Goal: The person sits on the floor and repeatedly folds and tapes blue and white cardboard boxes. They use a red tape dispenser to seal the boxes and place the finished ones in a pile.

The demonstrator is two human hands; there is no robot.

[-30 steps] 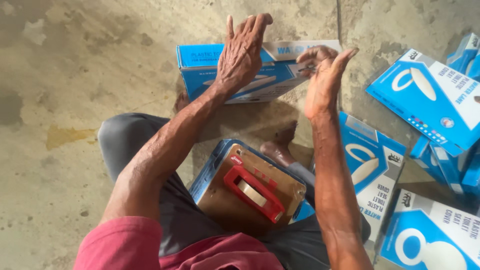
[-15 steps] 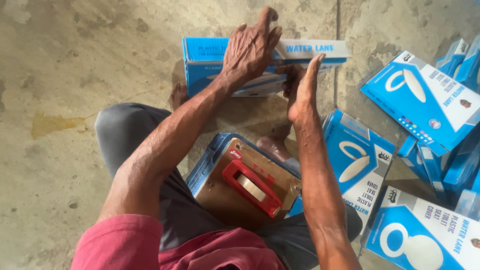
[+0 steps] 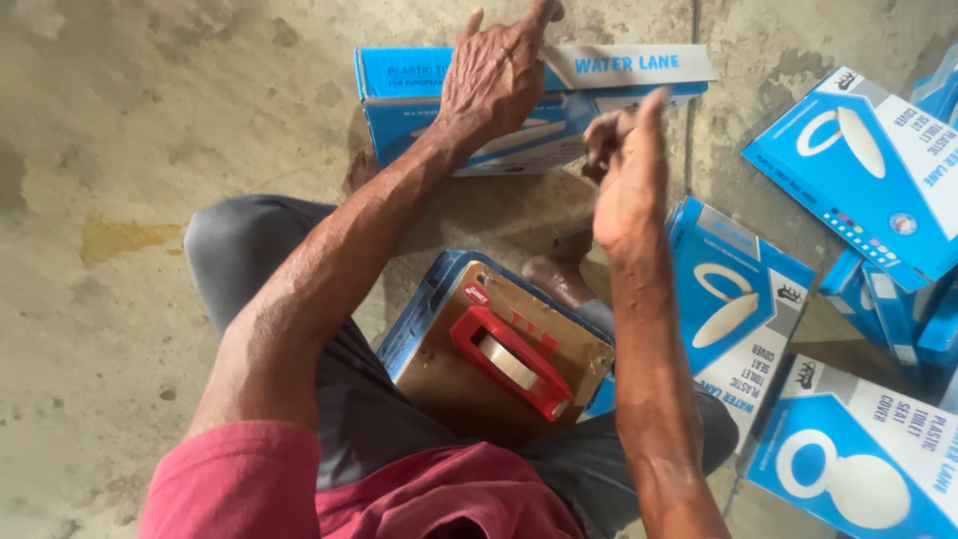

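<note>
A person seated on a concrete floor [image 3: 150, 150] works at a long blue box [image 3: 419, 100] lying just beyond the knees.

The left hand [image 3: 499, 80] lies flat and spread on the box top, pinning it, gripping nothing; a red tape holder [image 3: 509, 361] rests on a board in the lap; the right hand [image 3: 629, 170] hovers half-curled and empty beside the box's loose flap; pressing down firmly would likely keep that flap square; bare floor lies left, flat blue cartons [image 3: 868, 170] crowd the right.

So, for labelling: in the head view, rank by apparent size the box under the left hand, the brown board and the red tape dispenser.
1. Box under the left hand
2. Board
3. Dispenser
The board lies nearer the camera, so the first two are unsure.
</note>
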